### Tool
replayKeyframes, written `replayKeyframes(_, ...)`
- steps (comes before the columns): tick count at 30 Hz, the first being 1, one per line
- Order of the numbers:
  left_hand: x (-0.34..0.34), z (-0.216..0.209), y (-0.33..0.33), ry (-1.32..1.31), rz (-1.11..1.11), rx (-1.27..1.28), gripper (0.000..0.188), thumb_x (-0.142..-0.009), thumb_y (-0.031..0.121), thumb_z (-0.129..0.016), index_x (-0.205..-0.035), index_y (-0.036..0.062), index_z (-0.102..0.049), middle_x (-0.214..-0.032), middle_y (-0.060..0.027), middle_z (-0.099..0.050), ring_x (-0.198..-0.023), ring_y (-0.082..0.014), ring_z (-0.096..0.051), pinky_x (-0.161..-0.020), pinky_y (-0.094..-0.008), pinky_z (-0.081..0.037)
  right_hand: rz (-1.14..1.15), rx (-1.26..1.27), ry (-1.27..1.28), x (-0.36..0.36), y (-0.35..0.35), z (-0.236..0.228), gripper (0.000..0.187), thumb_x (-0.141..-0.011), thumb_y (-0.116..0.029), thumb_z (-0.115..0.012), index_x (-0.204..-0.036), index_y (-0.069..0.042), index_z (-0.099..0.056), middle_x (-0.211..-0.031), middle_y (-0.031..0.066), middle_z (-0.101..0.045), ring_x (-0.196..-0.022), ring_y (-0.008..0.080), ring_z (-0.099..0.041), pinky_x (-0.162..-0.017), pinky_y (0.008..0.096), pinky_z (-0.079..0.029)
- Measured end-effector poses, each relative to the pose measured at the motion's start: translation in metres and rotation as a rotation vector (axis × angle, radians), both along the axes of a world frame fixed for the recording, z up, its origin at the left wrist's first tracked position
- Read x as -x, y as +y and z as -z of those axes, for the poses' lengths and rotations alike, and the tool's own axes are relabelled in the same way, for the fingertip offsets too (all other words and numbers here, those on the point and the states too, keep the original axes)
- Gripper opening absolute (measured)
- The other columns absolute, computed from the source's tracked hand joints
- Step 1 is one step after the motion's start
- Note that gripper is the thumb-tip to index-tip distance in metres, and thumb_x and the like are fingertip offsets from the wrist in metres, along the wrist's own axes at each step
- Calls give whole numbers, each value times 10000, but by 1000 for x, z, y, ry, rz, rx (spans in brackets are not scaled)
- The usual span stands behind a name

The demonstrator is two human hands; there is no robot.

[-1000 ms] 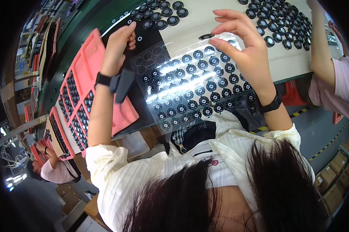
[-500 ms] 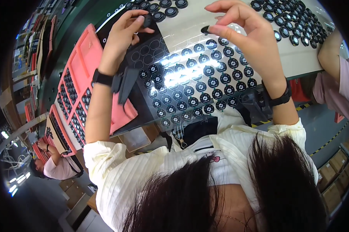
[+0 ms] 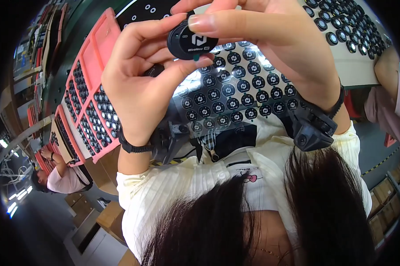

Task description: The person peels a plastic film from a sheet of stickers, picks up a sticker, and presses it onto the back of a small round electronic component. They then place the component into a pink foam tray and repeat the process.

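Observation:
My left hand grips a round black disc-shaped part by its rim, raised close in front of me. A round black sticker with a white logo lies over the face of that part, and a small green tab shows at its lower edge. My right hand pinches the sticker at its upper edge, thumb on its front. Something small and dark shows by my left palm; I cannot make out what it is. Beneath the hands lies a clear sheet with rows of the same round stickers.
Many black round parts with pale centres are spread at the far right. A pink divided tray of similar parts stands on the left. Other people are at the left and right edges. Black wrist mounts sit on my wrists.
Both hands have come together nearer to me. The sticker from my right hand now lies against the disc part in my left hand.

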State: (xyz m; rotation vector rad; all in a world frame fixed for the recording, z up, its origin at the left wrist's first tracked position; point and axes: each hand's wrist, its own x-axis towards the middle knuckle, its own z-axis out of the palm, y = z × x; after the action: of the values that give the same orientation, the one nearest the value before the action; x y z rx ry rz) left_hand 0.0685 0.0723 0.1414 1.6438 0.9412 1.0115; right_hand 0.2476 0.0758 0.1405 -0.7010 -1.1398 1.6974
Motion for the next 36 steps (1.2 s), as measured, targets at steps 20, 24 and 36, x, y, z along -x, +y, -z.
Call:
replayKeyframes(20,-6,0,-7,217,-235,-358,412,-598,-137,-686,-963,-94,-501,-965,-220,-595,-841,-237,-623,-755,-296,-526,-34,39,169,17,2,9,134,-787,-90,-619,-793,44,-622,-936,114,-571,-853,129,-552,-741,220,-441)
replayKeyframes(24,-6,3,-8,231,-306,-394,416,-597,-143,-682,-966,-101,-495,-995,-242,-579,-849,-240,-620,-760,-300,-525,-35,91,195,18,2,7,151,-791,-99,-619,-809,52,-612,-938,110,-572,-836,124,-556,-732,216,-445)
replayKeyframes(36,-2,10,-6,-4,-191,-276,410,-598,-179,-646,-965,-103,-479,-1002,-267,-563,-878,-263,-609,-775,-314,-522,43,87,341,32,-6,22,147,-807,-99,-608,-836,42,-578,-905,88,-591,-814,111,-560,-732,220,-450)
